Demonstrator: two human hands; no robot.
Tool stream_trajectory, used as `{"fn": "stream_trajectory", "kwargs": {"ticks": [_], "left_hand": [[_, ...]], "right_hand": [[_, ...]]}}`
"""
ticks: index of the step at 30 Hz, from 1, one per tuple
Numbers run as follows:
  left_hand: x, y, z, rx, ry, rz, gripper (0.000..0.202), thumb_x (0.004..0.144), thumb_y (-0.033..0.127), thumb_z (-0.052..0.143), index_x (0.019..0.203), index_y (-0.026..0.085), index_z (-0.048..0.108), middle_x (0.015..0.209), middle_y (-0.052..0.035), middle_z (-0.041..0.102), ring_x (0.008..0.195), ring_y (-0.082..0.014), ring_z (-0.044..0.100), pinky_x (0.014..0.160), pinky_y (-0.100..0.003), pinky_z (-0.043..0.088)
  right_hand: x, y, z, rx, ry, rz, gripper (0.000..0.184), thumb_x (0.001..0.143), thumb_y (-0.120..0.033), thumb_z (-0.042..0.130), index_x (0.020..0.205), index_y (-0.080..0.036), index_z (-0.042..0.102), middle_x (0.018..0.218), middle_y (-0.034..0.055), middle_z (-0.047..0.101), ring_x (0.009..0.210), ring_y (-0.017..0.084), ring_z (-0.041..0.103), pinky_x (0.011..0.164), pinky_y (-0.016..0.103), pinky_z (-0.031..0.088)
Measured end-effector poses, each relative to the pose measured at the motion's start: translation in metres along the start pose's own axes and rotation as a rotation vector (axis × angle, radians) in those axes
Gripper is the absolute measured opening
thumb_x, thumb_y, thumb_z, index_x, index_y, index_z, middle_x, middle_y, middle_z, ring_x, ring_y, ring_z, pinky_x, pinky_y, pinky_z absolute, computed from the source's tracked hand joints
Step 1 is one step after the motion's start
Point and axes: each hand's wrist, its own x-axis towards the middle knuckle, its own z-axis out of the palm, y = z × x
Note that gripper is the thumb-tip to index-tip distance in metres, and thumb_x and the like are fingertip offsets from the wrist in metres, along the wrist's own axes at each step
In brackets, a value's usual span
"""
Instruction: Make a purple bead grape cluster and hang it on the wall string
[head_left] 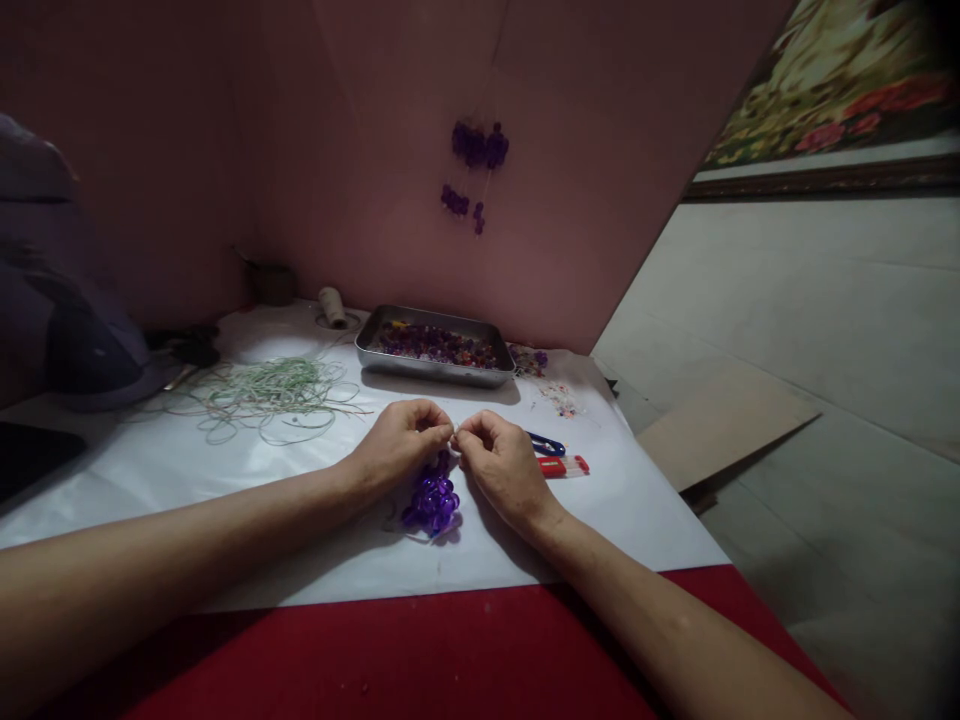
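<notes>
My left hand (409,440) and my right hand (499,460) meet fingertip to fingertip above the middle of the white-covered table. Both are closed in a pinch, with a bit of thin pale thread (454,433) just visible where the fingertips come together. Right below them, a cluster of shiny purple beads (433,503) lies on the white sheet, its upper end partly hidden behind my left fingers. Beside my right hand are a blue-handled tool (547,445), partly covered by the hand, and a red and clear plastic case (564,466).
A metal tray (435,372) of mixed beads stands at the back, loose small beads (559,398) to its right. Tangled green cord (277,390) and a thread spool (332,307) lie left. Purple bead pieces (472,145) hang on the wall. A red cloth (465,655) covers the front edge.
</notes>
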Motion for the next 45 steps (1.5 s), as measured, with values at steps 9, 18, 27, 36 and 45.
{"fn": "stream_trajectory", "kwargs": {"ticks": [9,18,27,36,45], "left_hand": [[0.0003,0.0005,-0.0001,0.061,-0.002,-0.013,0.011,0.069,0.024,0.063,0.063,0.015,0.060,0.059,-0.0002,0.056,0.056,-0.0123,0.048,0.054,-0.026,0.039],[-0.0005,0.0022,-0.0004,0.004,-0.033,-0.030,0.009,0.065,0.023,0.061,0.065,0.015,0.061,0.061,-0.0013,0.058,0.058,-0.0134,0.050,0.056,-0.027,0.040],[-0.0003,-0.0003,-0.0003,0.074,0.011,-0.010,0.014,0.068,0.027,0.066,0.063,0.014,0.064,0.061,-0.0045,0.060,0.058,-0.0145,0.050,0.054,-0.029,0.039],[-0.0013,0.0041,0.0000,0.002,-0.029,-0.051,0.010,0.067,0.024,0.061,0.062,0.014,0.062,0.056,-0.0013,0.056,0.054,-0.0132,0.048,0.055,-0.029,0.039],[-0.0010,-0.0004,-0.0001,0.041,0.015,-0.039,0.011,0.065,0.024,0.069,0.065,0.014,0.066,0.061,-0.0046,0.062,0.057,-0.0148,0.052,0.052,-0.029,0.041]], "right_hand": [[0.0017,0.0005,0.0011,0.041,0.019,-0.016,0.013,0.082,-0.023,0.052,0.070,-0.019,0.055,0.066,0.0002,0.057,0.061,0.015,0.051,0.062,0.029,0.040],[0.0024,0.0049,0.0021,0.076,0.020,0.011,0.013,0.081,-0.023,0.052,0.068,-0.020,0.051,0.062,-0.0011,0.056,0.060,0.015,0.050,0.059,0.028,0.039],[0.0029,0.0019,0.0006,0.041,0.033,-0.009,0.013,0.081,-0.022,0.052,0.068,-0.020,0.054,0.064,-0.0002,0.057,0.062,0.015,0.051,0.062,0.029,0.040],[0.0021,0.0031,0.0019,0.077,0.025,0.009,0.013,0.081,-0.024,0.052,0.069,-0.020,0.052,0.061,-0.0013,0.056,0.060,0.015,0.051,0.060,0.028,0.040],[0.0028,0.0043,0.0021,0.064,0.033,-0.002,0.012,0.081,-0.024,0.052,0.070,-0.019,0.056,0.064,-0.0002,0.058,0.062,0.016,0.053,0.062,0.029,0.041]]}}
